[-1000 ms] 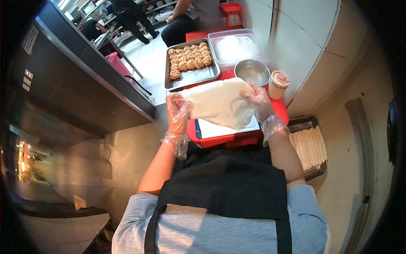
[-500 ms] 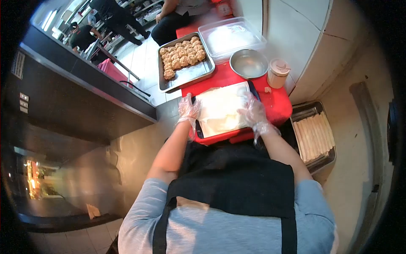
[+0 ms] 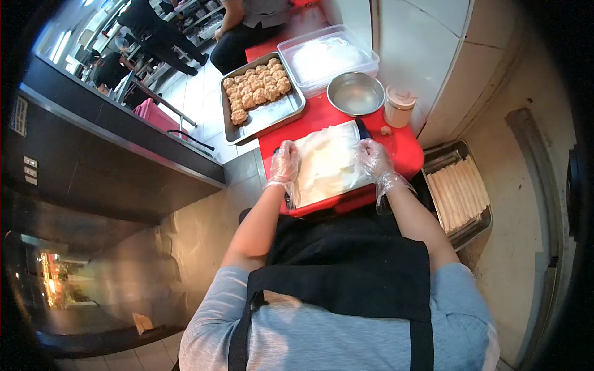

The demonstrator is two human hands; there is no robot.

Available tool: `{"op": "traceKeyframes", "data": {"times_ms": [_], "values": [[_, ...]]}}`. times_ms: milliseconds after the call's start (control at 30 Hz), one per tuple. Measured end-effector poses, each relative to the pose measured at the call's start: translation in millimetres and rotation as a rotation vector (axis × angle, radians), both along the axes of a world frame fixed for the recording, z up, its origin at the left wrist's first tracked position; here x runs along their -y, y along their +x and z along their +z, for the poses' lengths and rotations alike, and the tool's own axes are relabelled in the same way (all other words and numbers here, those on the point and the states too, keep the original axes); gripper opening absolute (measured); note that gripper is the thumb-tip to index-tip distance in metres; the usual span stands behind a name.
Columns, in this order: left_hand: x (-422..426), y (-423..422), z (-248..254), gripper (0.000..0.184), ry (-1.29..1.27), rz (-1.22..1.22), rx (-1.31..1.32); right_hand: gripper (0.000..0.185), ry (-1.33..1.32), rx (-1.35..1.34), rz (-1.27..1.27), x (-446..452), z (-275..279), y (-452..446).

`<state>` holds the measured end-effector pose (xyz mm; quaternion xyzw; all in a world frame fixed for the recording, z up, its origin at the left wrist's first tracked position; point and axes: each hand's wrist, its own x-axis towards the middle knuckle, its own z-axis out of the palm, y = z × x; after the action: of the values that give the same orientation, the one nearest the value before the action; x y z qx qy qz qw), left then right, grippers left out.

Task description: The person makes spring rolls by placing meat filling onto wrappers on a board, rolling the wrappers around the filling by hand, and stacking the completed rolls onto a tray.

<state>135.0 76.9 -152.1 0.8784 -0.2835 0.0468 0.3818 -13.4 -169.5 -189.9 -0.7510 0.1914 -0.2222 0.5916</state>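
Observation:
A pale, thin wrapper sheet (image 3: 327,162) lies over a white board with dark ends on the red table (image 3: 405,148). My left hand (image 3: 285,162), in a clear plastic glove, pinches the sheet's left edge with curled fingers. At the opposite edge my right hand (image 3: 373,159), gloved the same way, has its fingers closed on the sheet near the upper right. Beyond the sheet stand a metal tray (image 3: 272,116) with rows of lumpy brown balls (image 3: 255,85) and a steel bowl (image 3: 355,94) of cloudy liquid.
A clear plastic container (image 3: 328,59) stands behind the bowl, a lidded jar (image 3: 400,106) beside it. Low on the right, a metal tray (image 3: 489,226) holds pale rolls (image 3: 458,191). A tiled wall borders the right side. Other people (image 3: 158,37) are in the background.
The sheet, earlier held up between both hands, has come down onto the board. My right hand's fingers have drawn in at its edge. The view has shifted slightly.

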Motion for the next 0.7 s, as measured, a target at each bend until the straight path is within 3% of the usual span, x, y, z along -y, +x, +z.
{"op": "traceKeyframes", "data": {"times_ms": [133, 267, 367, 400, 433, 500, 567, 600, 667, 700], "values": [[-35.3, -21.1, 23.5, 0.008, -0.183, 0.051, -0.081, 0.021, 0.257, 0.06, 0.103, -12.5, 35.4, -16.0], [-61.3, -45.8, 52.6, 0.009, -0.381, 0.008, -0.181, 0.019, -0.002, 0.16, 0.354, 4.5, 96.8, -19.5], [-43.4, -54.5, 54.7, 0.014, -0.199, 0.159, -0.061, 0.022, -0.05, -0.099, 0.121, 9.6, 101.3, 9.4], [-35.8, -50.5, 40.9, 0.015, -0.157, 0.216, -0.064, 0.032, -0.216, -0.067, 0.065, 14.4, 74.0, 23.1], [-29.2, -47.4, 34.5, 0.027, -0.016, 0.335, -0.208, 0.038, -0.037, -0.104, 0.136, 12.8, 65.4, 24.1], [-27.7, -40.6, 11.2, 0.046, -0.197, 0.216, -0.039, 0.051, 0.226, -0.122, 0.198, 8.5, 61.6, 20.0], [-28.9, -49.7, 22.5, 0.05, -0.183, 0.145, -0.169, 0.065, 0.401, -0.089, 0.174, 3.0, 57.7, 12.2], [-32.8, -59.7, 28.7, 0.052, -0.169, 0.113, -0.24, 0.062, 0.36, -0.096, 0.154, -1.6, 51.0, 6.2], [-49.8, -37.2, -32.8, 0.036, -0.069, -0.007, -0.085, 0.067, 0.389, 0.098, 0.099, -21.7, 32.9, 1.3], [-44.5, -49.4, -11.0, 0.025, 0.103, 0.045, -0.129, 0.074, 0.462, 0.302, 0.071, -33.1, 12.6, 4.6]]}}
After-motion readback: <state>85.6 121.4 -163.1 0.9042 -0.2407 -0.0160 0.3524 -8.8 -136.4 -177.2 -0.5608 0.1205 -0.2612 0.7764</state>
